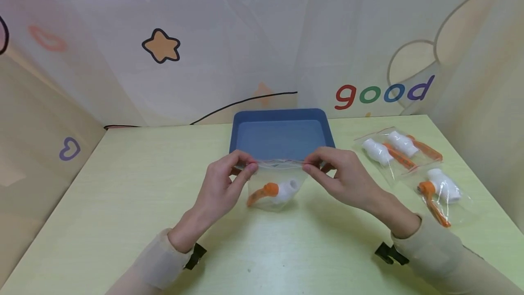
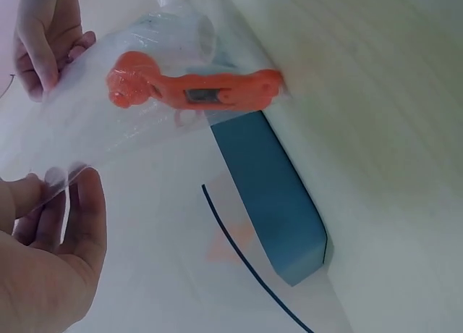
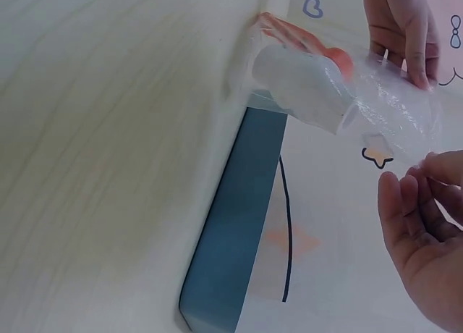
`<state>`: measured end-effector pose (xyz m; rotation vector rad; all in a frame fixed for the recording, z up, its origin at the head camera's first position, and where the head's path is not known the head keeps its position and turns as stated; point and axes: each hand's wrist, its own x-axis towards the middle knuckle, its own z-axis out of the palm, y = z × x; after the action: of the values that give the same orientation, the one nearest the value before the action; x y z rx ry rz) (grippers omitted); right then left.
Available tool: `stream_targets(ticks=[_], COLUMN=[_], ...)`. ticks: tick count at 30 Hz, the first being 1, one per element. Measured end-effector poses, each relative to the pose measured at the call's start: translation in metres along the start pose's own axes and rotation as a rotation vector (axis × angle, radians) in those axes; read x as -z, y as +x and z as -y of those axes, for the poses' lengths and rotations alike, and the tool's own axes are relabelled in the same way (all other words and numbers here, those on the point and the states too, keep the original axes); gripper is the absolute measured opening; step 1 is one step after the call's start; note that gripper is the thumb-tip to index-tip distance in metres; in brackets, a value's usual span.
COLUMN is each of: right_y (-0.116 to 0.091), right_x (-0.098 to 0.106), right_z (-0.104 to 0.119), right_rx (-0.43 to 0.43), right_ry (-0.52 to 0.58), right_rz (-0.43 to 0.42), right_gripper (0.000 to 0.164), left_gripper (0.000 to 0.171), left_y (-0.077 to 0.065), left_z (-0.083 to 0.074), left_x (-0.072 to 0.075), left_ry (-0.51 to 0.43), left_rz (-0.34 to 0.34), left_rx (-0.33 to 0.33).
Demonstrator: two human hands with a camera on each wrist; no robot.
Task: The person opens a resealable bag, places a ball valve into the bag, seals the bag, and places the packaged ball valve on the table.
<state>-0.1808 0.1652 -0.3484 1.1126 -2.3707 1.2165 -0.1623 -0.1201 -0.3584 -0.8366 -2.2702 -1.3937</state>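
A clear zip-lock bag (image 1: 262, 177) hangs between both hands at its top edge, above the table. Inside it lie a white bottle-shaped piece (image 3: 304, 87) and an orange handle-like piece (image 2: 217, 90) with a rounded end. The left hand (image 1: 223, 183) pinches the bag's top left corner between thumb and fingers. At the opposite corner the right hand (image 1: 345, 176) pinches the same edge. In the left wrist view the left hand (image 2: 58, 239) grips the film; in the right wrist view the right hand (image 3: 434, 224) does likewise.
Behind the hands sits a blue tray (image 1: 282, 138) against the patterned backdrop cloth (image 1: 245, 35). On the right of the light wooden table (image 1: 143, 185) lie several similar pieces in clear bags, among them a white piece (image 1: 444, 185) with an orange handle (image 1: 434, 204).
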Motion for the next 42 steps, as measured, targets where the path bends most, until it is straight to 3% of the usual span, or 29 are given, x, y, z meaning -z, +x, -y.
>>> stream_targets(ticks=[9,15,30,37,42], right_y=[-0.001,0.001,0.006,0.007,0.006], right_x=[-0.007,-0.012,-0.006,-0.004,-0.005], right_z=[-0.003,-0.005,0.004,0.007,0.008], right_rx=[-0.029,0.010,0.111,0.113,0.092], right_ry=[0.041,0.069,0.001,-0.007,0.003], right_rz=[0.047,0.044,-0.017,0.016,0.030], right_gripper=[0.016,0.015,0.022,0.022,0.019], left_gripper=[0.004,0.004,0.006,0.013,0.006], left_y=[0.000,0.002,0.001,0.002,0.004], left_z=[-0.004,-0.006,-0.004,-0.009,-0.010], left_x=[-0.002,-0.005,-0.010,-0.011,-0.012], left_ry=[-0.088,-0.106,-0.168,-0.100,-0.061], left_rz=[-0.008,0.017,0.068,0.083,0.067], left_rx=[0.046,0.064,0.061,0.073,0.052])
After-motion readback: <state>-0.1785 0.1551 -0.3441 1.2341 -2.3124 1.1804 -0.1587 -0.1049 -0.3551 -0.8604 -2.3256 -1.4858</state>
